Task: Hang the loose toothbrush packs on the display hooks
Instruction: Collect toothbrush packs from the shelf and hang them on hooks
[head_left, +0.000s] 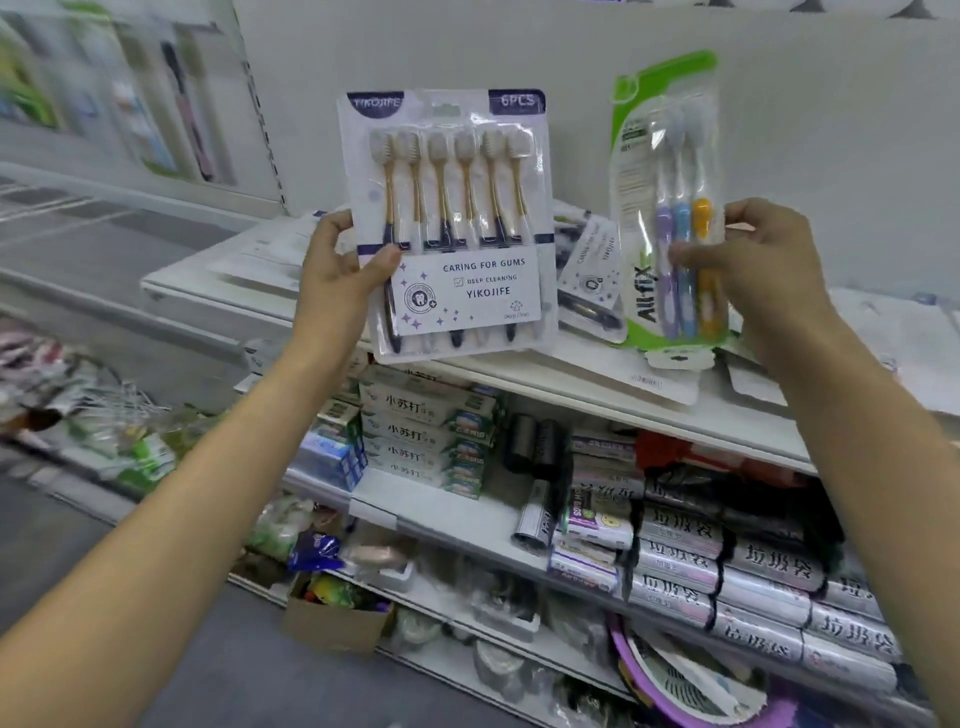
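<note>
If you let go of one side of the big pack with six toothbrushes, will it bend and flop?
Probably not much. The six-brush pack stands flat and upright though the left hand pinches only its lower left edge, so the card seems fairly stiff. It likely weighs little. Its glossy plastic front may be a bit slippery.

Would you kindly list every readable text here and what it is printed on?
"YIKOJIFE", "6PCS", "CARING FOR GUMS", "DEEP CLEANING": six-brush pack in the left hand.
"All-fix": green pack in the right hand.
"小苏打": toothpaste boxes.
"垃圾袋": bag rolls.
Shelf packs: too blurred.
</note>
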